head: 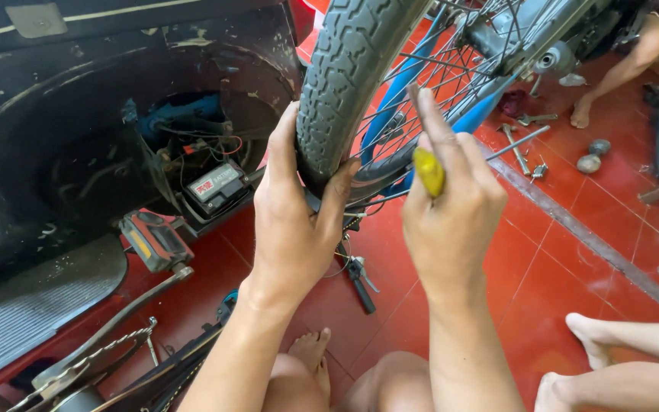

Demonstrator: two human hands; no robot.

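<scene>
Grip of left hand (295,221) clasps grey tyre (345,76).

Left hand (295,221) raised, fingers curled in a grip; right hand (451,206) fisted, forefinger extended

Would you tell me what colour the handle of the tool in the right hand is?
Yellow: the tool handle in the right hand, seen from the head view.
</scene>
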